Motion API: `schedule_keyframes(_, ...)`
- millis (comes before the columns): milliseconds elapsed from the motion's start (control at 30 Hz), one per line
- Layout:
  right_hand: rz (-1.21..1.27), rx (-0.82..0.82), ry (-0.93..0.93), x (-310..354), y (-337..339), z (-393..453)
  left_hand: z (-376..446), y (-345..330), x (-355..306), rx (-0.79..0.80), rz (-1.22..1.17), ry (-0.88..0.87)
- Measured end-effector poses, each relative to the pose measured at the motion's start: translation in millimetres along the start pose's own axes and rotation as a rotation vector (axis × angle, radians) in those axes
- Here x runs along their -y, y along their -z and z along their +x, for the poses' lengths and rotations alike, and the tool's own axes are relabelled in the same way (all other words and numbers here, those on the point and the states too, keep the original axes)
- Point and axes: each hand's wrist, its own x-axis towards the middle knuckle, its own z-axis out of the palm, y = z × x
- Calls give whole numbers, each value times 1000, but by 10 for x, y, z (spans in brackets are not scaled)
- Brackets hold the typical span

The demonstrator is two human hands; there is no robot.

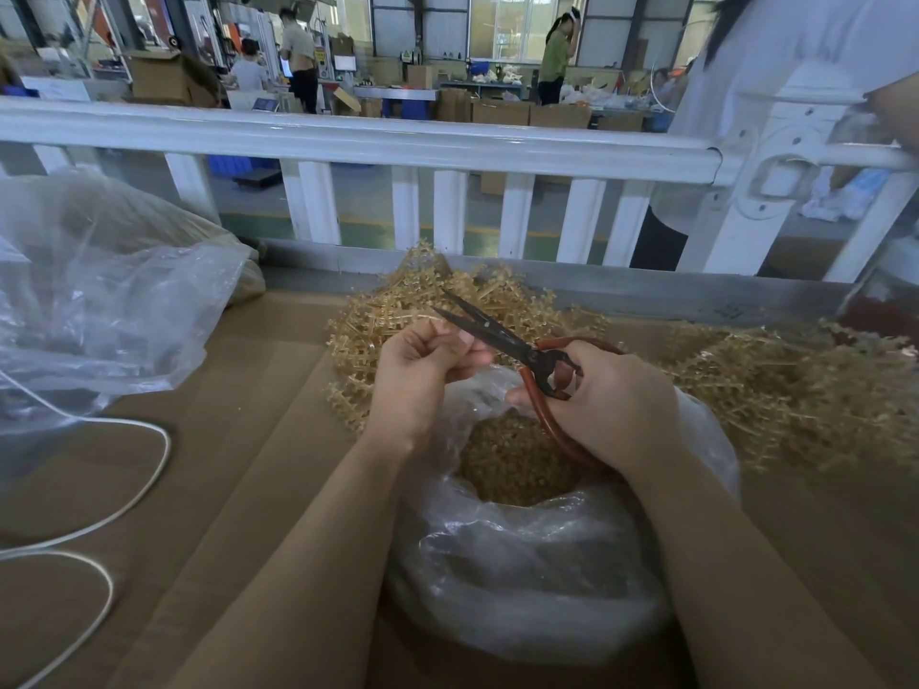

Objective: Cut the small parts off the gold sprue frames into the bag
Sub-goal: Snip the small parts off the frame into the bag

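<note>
Nearest me, at about six o'clock, the clear plastic bag (522, 579) sits on the brown cardboard-covered table (238, 489), its mouth open on a heap of small gold cut parts (512, 469). Just above that mouth I have both hands working. My left hand (422, 380) has its grip closed, fingers curled and pinching a thin gold sprue frame (398, 318) that runs off toward ten o'clock. My right hand (616, 405) grips the red-brown looped handles of the dark-bladed scissors (502, 340); the blades stand parted, tips pointing to eleven o'clock, just beside the left fingertips.

Beyond the hands, at twelve o'clock, lies a tangled pile of gold sprue frames (413, 290), and a second pile (795, 390) spreads at three o'clock. At eight o'clock a white cord (149, 469) loops over the table. At ten o'clock lies a large crumpled clear plastic sheet (99, 290). Farthest, a white railing (348, 141) crosses the view, with a person in a white shirt (776, 67) beside it at two o'clock.
</note>
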Motion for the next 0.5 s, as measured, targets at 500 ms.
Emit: schedule_keyframes(500,-14,-46,23,-25,-10,13,-51,-49,-57,-37,85,4)
